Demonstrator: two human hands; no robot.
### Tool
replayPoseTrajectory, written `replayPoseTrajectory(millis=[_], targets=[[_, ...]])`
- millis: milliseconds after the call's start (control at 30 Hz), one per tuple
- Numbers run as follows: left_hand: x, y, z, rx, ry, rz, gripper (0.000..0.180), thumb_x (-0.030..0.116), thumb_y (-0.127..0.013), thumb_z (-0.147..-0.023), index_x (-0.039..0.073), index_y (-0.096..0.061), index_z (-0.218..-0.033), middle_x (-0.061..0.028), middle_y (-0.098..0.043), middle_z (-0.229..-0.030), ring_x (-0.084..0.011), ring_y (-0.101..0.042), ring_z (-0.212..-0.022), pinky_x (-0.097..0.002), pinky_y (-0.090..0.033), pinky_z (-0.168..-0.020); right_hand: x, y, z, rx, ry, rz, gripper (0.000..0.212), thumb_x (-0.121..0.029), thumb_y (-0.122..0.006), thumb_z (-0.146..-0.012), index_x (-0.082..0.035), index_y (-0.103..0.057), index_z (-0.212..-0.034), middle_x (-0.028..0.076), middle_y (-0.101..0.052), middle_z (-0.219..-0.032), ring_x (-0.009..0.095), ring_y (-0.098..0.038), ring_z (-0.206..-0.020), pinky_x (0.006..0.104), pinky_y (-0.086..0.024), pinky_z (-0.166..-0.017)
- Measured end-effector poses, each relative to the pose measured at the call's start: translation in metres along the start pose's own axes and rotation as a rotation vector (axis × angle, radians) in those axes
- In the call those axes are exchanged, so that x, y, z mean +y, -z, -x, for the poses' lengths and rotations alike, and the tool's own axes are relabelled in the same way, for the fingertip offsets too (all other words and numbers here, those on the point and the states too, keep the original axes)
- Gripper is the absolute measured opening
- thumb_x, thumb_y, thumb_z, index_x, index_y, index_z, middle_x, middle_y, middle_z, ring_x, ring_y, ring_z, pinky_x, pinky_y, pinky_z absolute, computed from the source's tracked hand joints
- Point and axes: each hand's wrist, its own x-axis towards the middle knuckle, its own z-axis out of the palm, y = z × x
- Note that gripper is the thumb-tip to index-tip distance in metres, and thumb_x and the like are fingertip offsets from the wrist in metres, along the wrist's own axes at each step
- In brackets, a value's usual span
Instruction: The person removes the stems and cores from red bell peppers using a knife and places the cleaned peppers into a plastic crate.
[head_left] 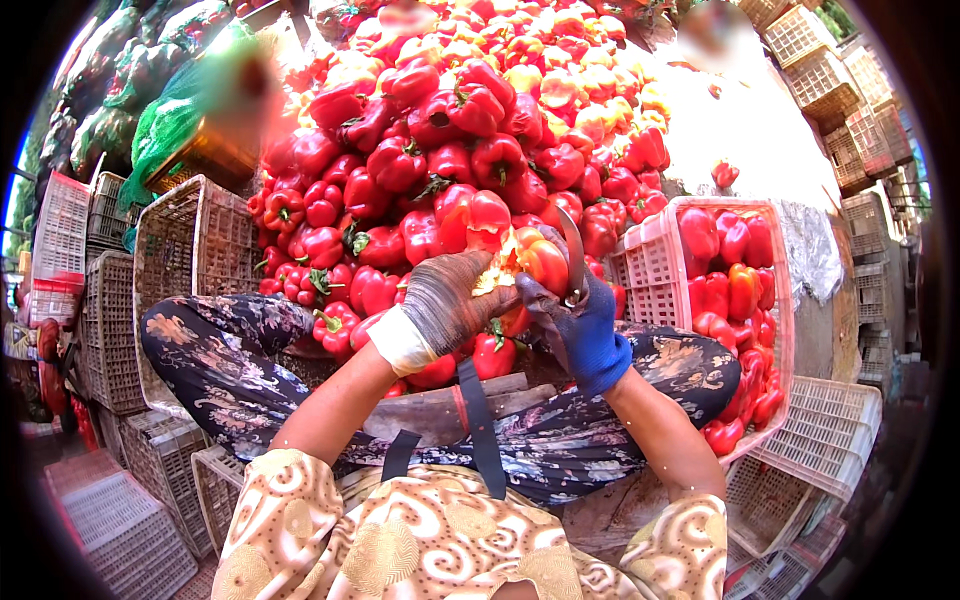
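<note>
My left hand (447,300), in a worn dark glove with a white cuff, is closed round a cut-open red bell pepper (543,262) above my lap. Its pale seedy core (496,272) shows beside my fingertips. A curved knife (574,248) is gripped in my right hand (583,333), which wears a blue glove with a dark palm. The blade curves up at the right side of the cut pepper, and my right thumb is close to the flesh. The knife's handle is hidden in the glove. A large heap of red bell peppers (400,165) rises directly beyond both hands.
A pink crate (650,262) full of red peppers stands by my right knee. To my left is a beige crate (165,240); stacked crates (120,530) line both sides. Green net sacks (165,140) lie far left. Two blurred spots hide parts of the far side.
</note>
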Motion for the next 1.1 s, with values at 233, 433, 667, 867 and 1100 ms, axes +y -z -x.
replayPoseTrajectory(millis=[233,433,667,867,1100], targets=[[-0.027,-0.011,-0.009,-0.069,0.081,-0.459,0.041,0.041,-0.069,-0.083,0.001,-0.061,-0.089,-0.021,-0.064,-0.08,-0.0377,-0.064,-0.076,-0.047,-0.048,-0.067,-0.004,0.008,-0.005,0.057,-0.111,-0.2,0.044,-0.009,-0.07,-0.087,0.002,-0.053,-0.127,0.005,-0.064,-0.105,0.008,-0.059,-0.091,0.0247,-0.051,-0.079],[-0.079,-0.042,-0.013,0.015,0.098,0.479,0.026,0.014,-0.074,-0.084,-0.003,-0.061,-0.1,-0.0076,-0.066,-0.081,-0.0163,-0.064,-0.075,-0.0291,-0.051,-0.065,0.0,0.052,-0.017,0.335,-0.042,-0.276,0.042,-0.008,-0.072,-0.086,-0.004,-0.055,-0.124,0.003,-0.065,-0.092,0.005,-0.06,-0.077,0.022,-0.05,-0.063],[-0.107,-0.048,-0.016,-0.133,0.213,0.743,0.035,0.009,-0.074,-0.081,0.003,-0.061,-0.113,0.0002,-0.063,-0.088,-0.0089,-0.058,-0.073,-0.0209,-0.047,-0.062,-0.065,0.185,0.032,0.689,-0.069,-0.259,0.021,-0.019,-0.069,-0.089,-0.003,-0.066,-0.102,-0.001,-0.063,-0.071,0.005,-0.052,-0.046,0.0214,-0.039,-0.04],[0.015,-0.055,-0.035,-0.13,-0.025,0.937,0.044,-0.003,-0.068,-0.082,0.003,-0.057,-0.124,-0.003,-0.061,-0.106,-0.0104,-0.057,-0.099,-0.0233,-0.048,-0.086,-0.079,0.229,0.085,0.786,-0.185,-0.084,0.029,-0.032,-0.066,-0.09,-0.004,-0.066,-0.096,0.001,-0.059,-0.062,0.01,-0.054,-0.044,0.0232,-0.04,-0.041],[0.159,-0.048,-0.064,0.151,-0.851,0.26,0.041,0.019,-0.077,-0.075,0.006,-0.062,-0.11,-0.0156,-0.06,-0.114,-0.0353,-0.063,-0.1,-0.0397,-0.052,-0.083,-0.071,0.178,0.056,0.628,-0.177,-0.162,0.026,-0.025,-0.064,-0.092,0.0,-0.066,-0.098,-0.002,-0.064,-0.079,0.006,-0.059,-0.069,0.0231,-0.047,-0.06]])
